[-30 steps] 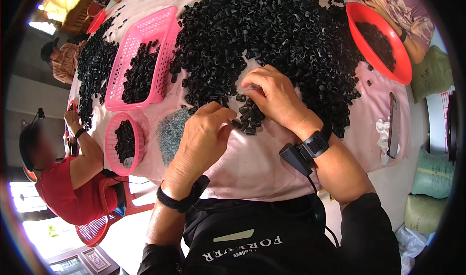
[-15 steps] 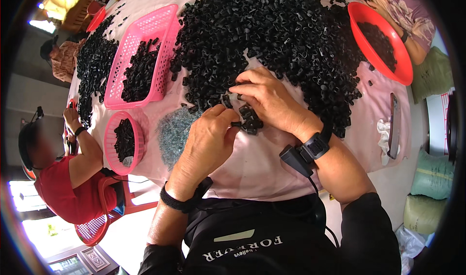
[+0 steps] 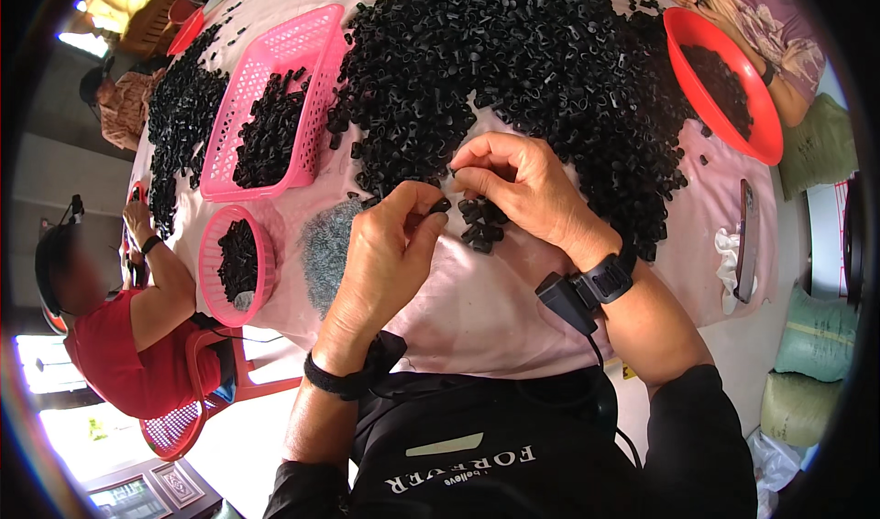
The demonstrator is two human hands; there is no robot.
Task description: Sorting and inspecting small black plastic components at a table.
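Note:
My left hand [image 3: 390, 248] pinches a small black plastic piece [image 3: 441, 206] between thumb and forefinger. Close by, my right hand [image 3: 532, 193] has thumb and forefinger brought together, and whatever lies at their tips is too small to make out. Under the right palm a little cluster of black plastic pieces [image 3: 479, 235] rests on the pink cloth [image 3: 477, 308]. Just beyond both hands spreads a big heap of similar black pieces [image 3: 513, 60]. Left of my left hand lies a mound of tiny grey-blue, wiry-looking parts [image 3: 328, 253].
A pink rectangular basket [image 3: 321, 79] and a round pink basket [image 3: 265, 262], both holding black pieces, stand at left. A red basin [image 3: 768, 125] and a dark phone-like object [image 3: 745, 239] are at right. A person in red [image 3: 137, 354] sits left; others work at the far edges.
My hands have drawn slightly apart. The black piece now shows at my left fingertips, and the left hand has lifted away from the small cluster.

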